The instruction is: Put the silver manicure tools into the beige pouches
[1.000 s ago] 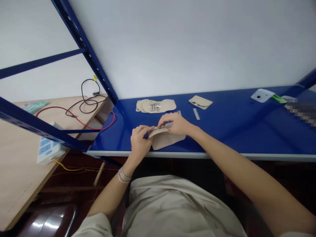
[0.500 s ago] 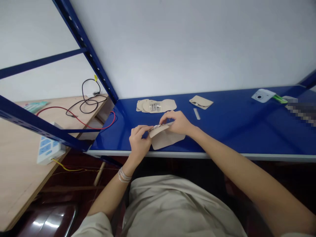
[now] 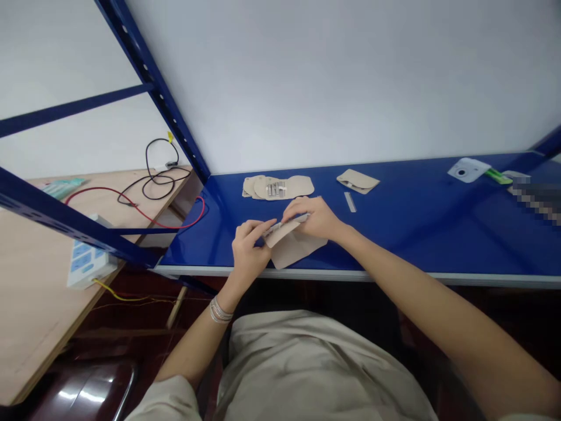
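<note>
Near the front edge of the blue table, both my hands hold a beige folding case (image 3: 298,248). My left hand (image 3: 250,248) pinches its left end between thumb and fingers. Bent over the upper edge, my right hand (image 3: 314,217) grips the case from the right. One flap is raised between the hands and the rest spreads toward me. Small metallic or pale pieces show along the raised edge, too small to name. Behind lies a stack of similar beige cases (image 3: 300,186), the top one opened with small metal tools (image 3: 276,189) strapped in it.
A closed beige case (image 3: 357,180) and a small clear strip (image 3: 350,202) lie on the blue table (image 3: 416,234). At right are a white card-like item (image 3: 467,170) and a green-handled object (image 3: 497,176). Left of the blue frame (image 3: 158,99), a wooden table bears a power strip (image 3: 90,263) and cables.
The raised flap of the held case has tilted up a little, and its right hand side has lifted slightly. My fingers shift along its upper edge; other things stay put.
</note>
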A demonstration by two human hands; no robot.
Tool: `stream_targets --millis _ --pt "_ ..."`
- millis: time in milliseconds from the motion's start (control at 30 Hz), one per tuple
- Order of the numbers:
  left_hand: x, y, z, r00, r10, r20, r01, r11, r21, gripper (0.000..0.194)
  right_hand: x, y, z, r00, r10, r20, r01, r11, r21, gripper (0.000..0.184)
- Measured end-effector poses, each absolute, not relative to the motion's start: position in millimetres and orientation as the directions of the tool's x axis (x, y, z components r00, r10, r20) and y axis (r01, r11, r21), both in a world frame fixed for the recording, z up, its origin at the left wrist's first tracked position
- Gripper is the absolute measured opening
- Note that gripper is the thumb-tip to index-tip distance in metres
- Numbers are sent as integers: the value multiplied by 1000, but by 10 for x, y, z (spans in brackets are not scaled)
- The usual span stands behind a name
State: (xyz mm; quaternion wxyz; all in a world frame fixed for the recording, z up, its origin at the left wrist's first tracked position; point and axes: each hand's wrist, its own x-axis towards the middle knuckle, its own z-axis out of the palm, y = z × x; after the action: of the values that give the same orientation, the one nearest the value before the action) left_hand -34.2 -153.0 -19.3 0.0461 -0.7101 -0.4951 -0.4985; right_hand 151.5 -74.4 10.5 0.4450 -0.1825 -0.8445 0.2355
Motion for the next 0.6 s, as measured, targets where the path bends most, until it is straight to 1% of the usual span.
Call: stream_targets --millis 100,300,600 --pt "-354 -1515 -209 30 650 759 729 -534 428 23 1512 -738 96 -532 509 676 95 830 -550 13" --pt "-347 -1510 -213 5 650 760 720 -530 448 17 1516 -731 79 -541 514 666 112 829 -549 13" --pt "-351 -1520 -194 0 659 753 693 -543 475 17 1507 -751 98 -541 509 670 112 833 -542 12"
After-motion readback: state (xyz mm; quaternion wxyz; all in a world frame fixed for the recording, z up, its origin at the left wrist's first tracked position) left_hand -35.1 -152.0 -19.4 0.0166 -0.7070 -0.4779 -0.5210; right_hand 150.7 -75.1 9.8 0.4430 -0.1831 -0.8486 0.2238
